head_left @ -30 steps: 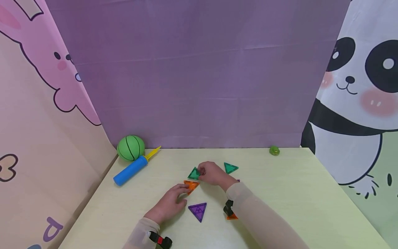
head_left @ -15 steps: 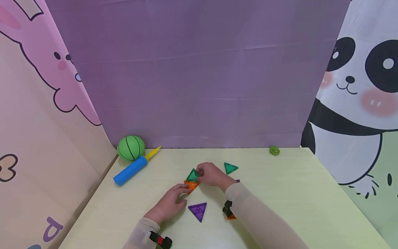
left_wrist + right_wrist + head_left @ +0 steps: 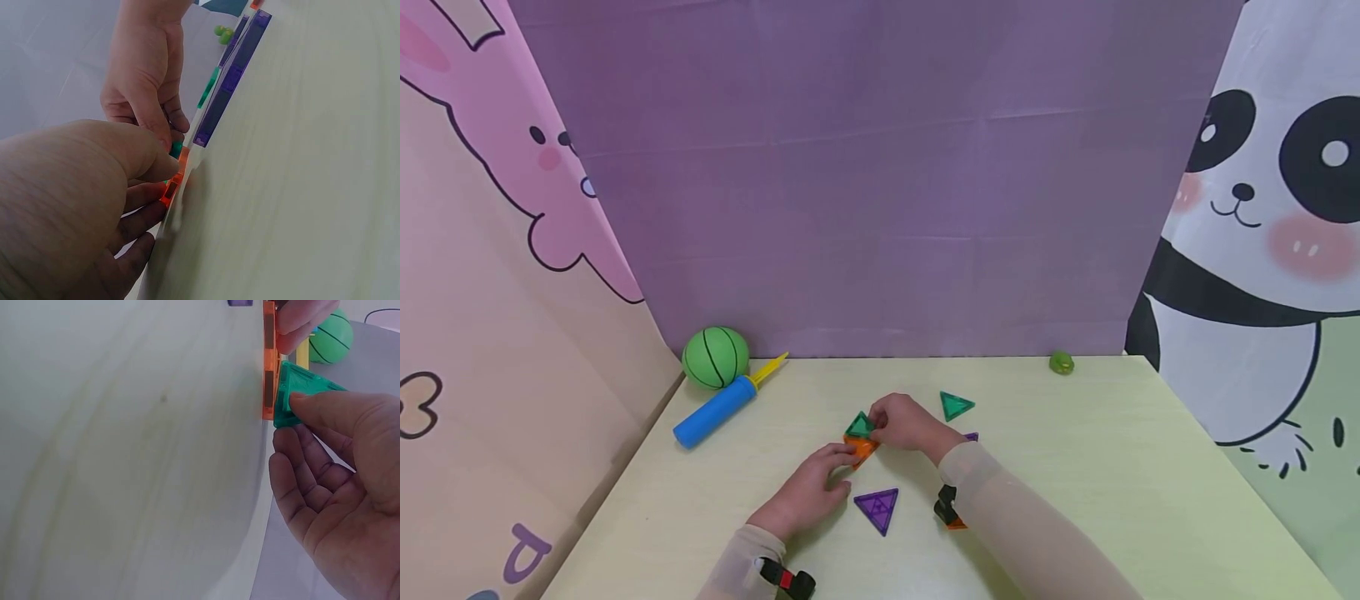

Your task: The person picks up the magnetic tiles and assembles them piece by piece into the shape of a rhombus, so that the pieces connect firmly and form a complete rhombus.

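My right hand (image 3: 910,425) pinches a green triangular magnetic tile (image 3: 306,384) between thumb and fingers. In the right wrist view this tile stands tilted, its lower edge at an orange triangular magnetic tile (image 3: 269,362) on the table. Fingertips of my left hand (image 3: 811,492) rest on the orange tile in the head view, with the thumb apart from it. A purple triangular tile (image 3: 877,508) lies just right of the left thumb. Beyond the right hand lies a second green triangular tile (image 3: 957,405).
Partly hidden by the right forearm are another purple tile (image 3: 972,437) and an orange tile (image 3: 957,524). A green ball (image 3: 716,357) and a blue pump with yellow nozzle (image 3: 715,412) sit at back left. A small green object (image 3: 1062,362) is at back right.
The right hand has moved slightly left and nearer with the green tile, which now overlaps the orange tile's far edge in the head view. The left hand has stayed in place.
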A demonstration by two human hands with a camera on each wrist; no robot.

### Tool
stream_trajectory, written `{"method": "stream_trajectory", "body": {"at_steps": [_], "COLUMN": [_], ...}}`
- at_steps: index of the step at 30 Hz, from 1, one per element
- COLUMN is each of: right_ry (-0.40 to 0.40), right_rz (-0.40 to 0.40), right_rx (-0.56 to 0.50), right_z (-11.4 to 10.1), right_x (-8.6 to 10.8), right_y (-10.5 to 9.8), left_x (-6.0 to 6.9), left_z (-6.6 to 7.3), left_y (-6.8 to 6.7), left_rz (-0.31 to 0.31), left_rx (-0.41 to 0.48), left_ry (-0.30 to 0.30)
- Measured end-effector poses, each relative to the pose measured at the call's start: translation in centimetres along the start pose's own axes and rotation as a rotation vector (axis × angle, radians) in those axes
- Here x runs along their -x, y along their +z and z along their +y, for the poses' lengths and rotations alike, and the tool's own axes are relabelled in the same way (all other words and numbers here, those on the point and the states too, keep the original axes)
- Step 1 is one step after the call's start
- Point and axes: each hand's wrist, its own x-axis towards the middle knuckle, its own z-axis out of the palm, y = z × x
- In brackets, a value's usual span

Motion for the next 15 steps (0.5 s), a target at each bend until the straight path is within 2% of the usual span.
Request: {"method": "stream_trajectory", "body": {"at_steps": [15], "right_ry": [0.007], "right_rz": [0.0], "right_rx": [0.037], "right_z": [-0.1], "right_x": [0.08], "right_y": [0.26], "left_x": [-0.02], "left_z": [-0.25], "left_y": [0.2], "left_rz": [0.008], "left_rx": [0.004], "left_ry": [-0.01]}}
